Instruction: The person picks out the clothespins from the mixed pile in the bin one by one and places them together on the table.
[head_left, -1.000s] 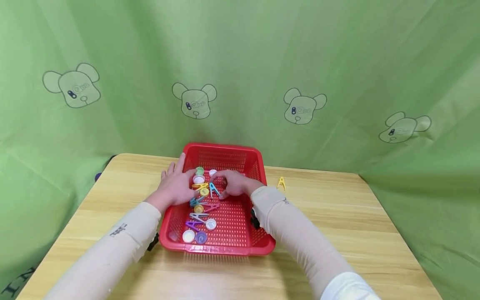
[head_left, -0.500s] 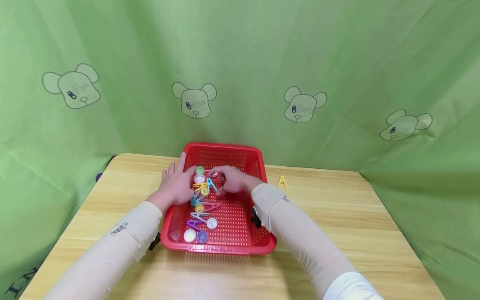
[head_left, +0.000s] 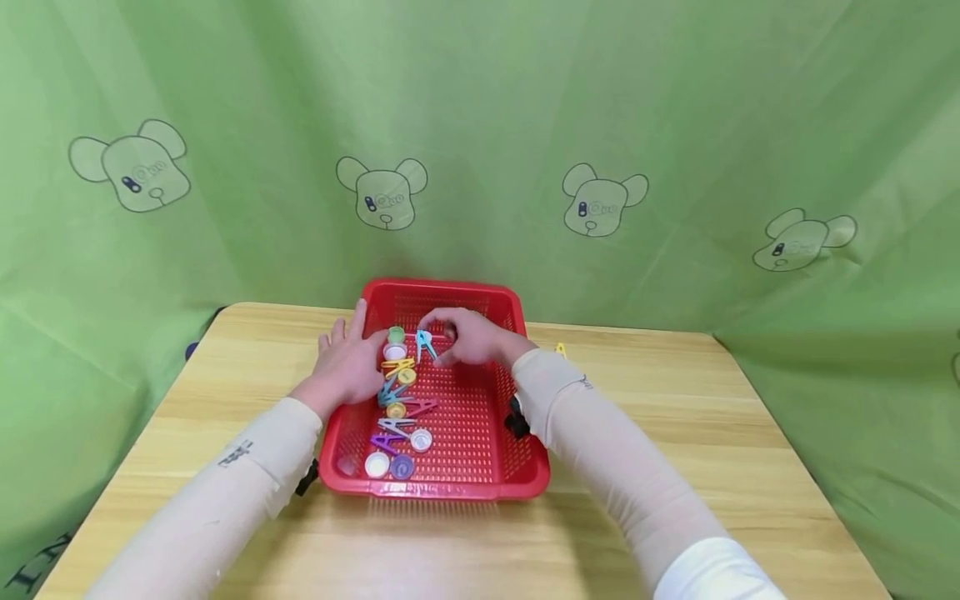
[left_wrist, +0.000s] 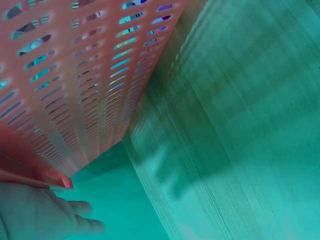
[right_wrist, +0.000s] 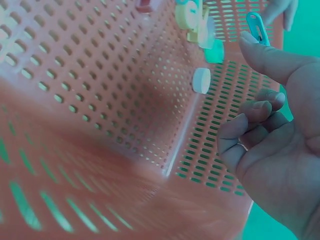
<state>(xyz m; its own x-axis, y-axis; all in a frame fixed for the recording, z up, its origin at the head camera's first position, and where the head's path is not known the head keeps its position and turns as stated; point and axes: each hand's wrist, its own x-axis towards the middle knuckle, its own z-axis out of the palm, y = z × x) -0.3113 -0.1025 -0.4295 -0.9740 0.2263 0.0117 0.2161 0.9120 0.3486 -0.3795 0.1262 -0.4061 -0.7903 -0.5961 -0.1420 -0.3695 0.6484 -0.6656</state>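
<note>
A red basket (head_left: 480,490) holds colored clothespins and bottle caps, mostly along its left side. Between thumb and fingers my right hand (head_left: 474,337) pinches a light blue clothespin (head_left: 425,343), held toward the back of the basket. The same clothespin (right_wrist: 257,29) shows past the thumb tip in the right wrist view. A white cap (right_wrist: 201,81) lies behind it on the basket floor. My left hand (head_left: 348,365) rests over the left rim, fingers extended and thumb inside, near a green cap (head_left: 396,334) and a white cap (head_left: 394,352).
Inside the basket lie yellow clothespins (head_left: 398,365), a pink clothespin (head_left: 422,406), a purple clothespin (head_left: 386,442) and a purple cap (head_left: 402,466). On the wooden table (head_left: 660,433), a yellow clothespin (head_left: 560,349) is partly hidden behind the right forearm. A green curtain (head_left: 480,100) hangs behind.
My right hand has lifted the light blue clothespin away from the row and carried it toward the basket's back. The left hand stays on the rim. The head view has shifted slightly.
</note>
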